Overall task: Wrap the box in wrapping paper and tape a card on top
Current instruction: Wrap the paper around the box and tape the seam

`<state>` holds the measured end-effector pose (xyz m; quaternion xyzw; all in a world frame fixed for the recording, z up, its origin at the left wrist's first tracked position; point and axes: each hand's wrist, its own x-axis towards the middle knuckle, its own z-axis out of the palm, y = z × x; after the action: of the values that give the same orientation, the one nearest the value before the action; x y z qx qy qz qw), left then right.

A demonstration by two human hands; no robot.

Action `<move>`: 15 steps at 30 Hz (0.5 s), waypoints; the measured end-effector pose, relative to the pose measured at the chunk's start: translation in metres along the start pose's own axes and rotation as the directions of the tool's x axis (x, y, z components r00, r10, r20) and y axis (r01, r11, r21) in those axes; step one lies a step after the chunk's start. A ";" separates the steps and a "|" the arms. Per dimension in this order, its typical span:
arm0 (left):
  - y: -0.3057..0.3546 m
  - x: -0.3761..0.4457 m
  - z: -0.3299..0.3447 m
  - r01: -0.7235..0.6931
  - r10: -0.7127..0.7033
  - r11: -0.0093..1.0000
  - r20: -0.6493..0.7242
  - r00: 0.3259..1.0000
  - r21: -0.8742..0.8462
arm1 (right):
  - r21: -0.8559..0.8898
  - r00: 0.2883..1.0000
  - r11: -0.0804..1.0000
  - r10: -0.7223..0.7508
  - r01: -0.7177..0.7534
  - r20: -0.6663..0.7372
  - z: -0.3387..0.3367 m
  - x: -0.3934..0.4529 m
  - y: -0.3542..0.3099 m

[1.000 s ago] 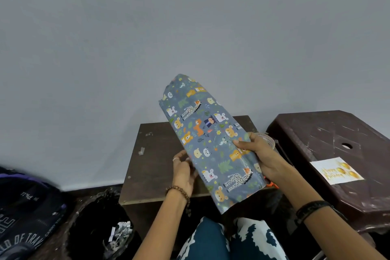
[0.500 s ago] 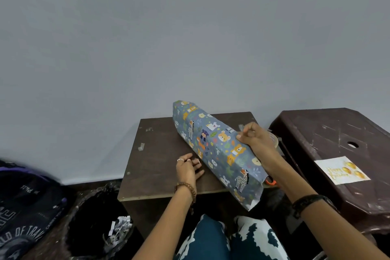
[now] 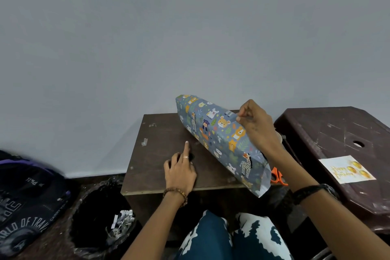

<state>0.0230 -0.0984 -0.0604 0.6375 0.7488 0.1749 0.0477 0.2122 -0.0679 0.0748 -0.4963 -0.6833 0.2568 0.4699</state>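
Wrapped box (image 3: 221, 139) is laid diagonally on the worktop (image 3: 160, 154), long axis far-left to near-right, near end unfolded past the edge; right hand (image 3: 256, 126) pinches its upper seam, left hand (image 3: 180, 172) loosely curled, forefinger out, empty alongside, card (image 3: 346, 169) well right.

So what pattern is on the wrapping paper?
Cartoon animals and leaves on the blue-grey wrapping paper, head view.
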 end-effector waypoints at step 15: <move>-0.017 -0.002 -0.019 -0.229 0.139 0.842 0.213 0.967 0.489 | 0.007 0.999 1.000 -0.006 0.006 -0.033 -0.006 0.003 -0.006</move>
<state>0.0015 -0.1065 -0.0482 0.7088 0.6966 -0.0804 -0.0763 0.2145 -0.0685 0.0835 -0.4969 -0.6760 0.2498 0.4834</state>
